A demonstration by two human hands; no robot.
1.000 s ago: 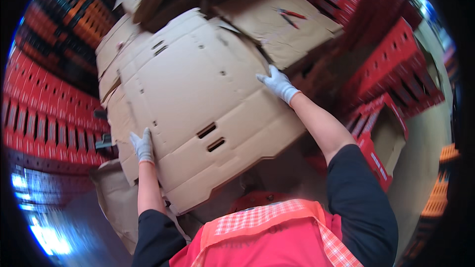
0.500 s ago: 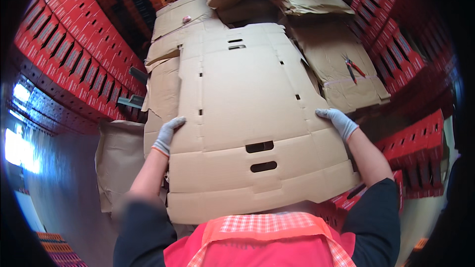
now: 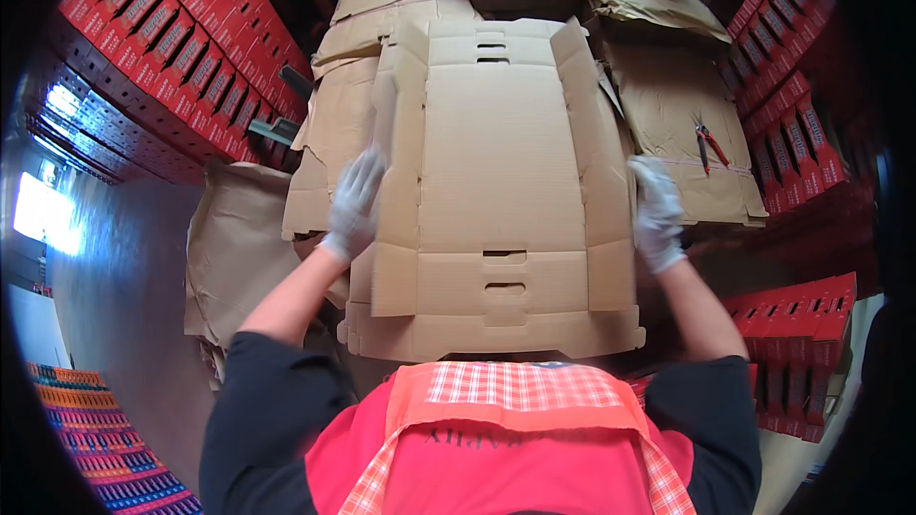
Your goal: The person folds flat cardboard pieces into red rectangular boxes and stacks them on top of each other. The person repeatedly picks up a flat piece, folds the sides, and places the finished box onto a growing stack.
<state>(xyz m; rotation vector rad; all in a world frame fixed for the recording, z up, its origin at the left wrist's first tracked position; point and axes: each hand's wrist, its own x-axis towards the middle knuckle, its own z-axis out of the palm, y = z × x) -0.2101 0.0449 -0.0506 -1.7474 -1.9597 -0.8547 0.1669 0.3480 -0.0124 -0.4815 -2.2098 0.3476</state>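
A brown cardboard box blank [image 3: 498,172] lies in front of me with its long side flaps standing partly up. It has slotted hand holes at its near and far ends. My left hand [image 3: 356,205], in a pale glove, rests flat along the outside of the left flap [image 3: 399,181], fingers stretched out. On the other side my right hand [image 3: 656,210], gloved too and slightly blurred, is at the outer side of the right flap [image 3: 601,181], its fingers extended. Neither hand grips around an edge.
Paper-wrapped stacks [image 3: 668,105] lie beyond and beside the blank. Red-handled pliers [image 3: 707,145] rest on the right stack. Red cartons [image 3: 181,48] are piled at left, and more red boxes [image 3: 797,343] stand at right. Crumpled brown paper [image 3: 243,248] hangs at left.
The blank's side flaps have folded up from flat. My hands have moved from its near side edges, farther along to the outside of the flaps. The view has shifted slightly.
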